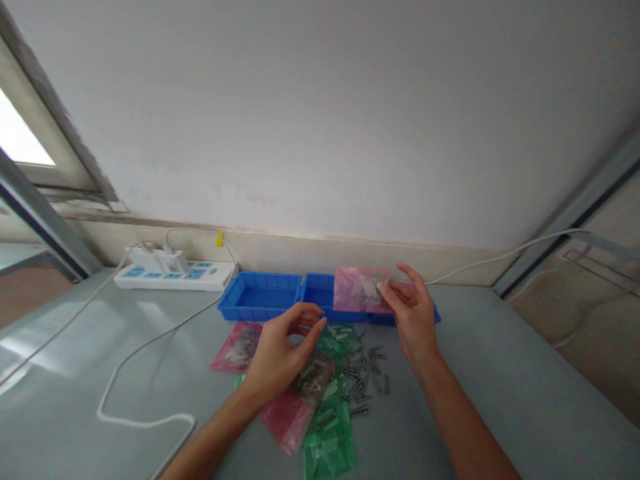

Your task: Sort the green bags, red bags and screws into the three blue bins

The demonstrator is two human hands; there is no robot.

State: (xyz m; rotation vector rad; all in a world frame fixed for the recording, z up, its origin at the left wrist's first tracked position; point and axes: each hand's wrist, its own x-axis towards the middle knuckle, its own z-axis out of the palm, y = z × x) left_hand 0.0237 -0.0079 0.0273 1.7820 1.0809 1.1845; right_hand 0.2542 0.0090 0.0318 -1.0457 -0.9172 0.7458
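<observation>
Two hands are in view above a gray table (400, 440); both forearms are cut off by the lower edge. The right hand (414, 313) pinches a pink bag (355, 289) at its right end, between thumb and fingers. One finger is raised clear of the bag, and the wrist is upright, with the forearm slanting in from the lower right. The bag is held up in front of the blue trays. Its contents show as a pale, blurred mass and cannot be identified.

The left hand (285, 350) is curved, thumb and fingers forming a narrow ring with the tips close together. Whether the tips meet or hold a small part cannot be determined. Its forearm slants in from the lower left.

The left tray (260, 312) is largely visible. The middle tray (317, 288) is partly covered by the raised bag; the right tray (380, 319) is mostly hidden behind the bag and right hand.

Below the hands, a second pink bag (243, 347) is partly covered by the left hand. A third pink bag (290, 420) overlaps green bags (327, 443), whose outlines are hard to separate. Loose screws (369, 367) lie to their right; individual heads are blurred.
</observation>
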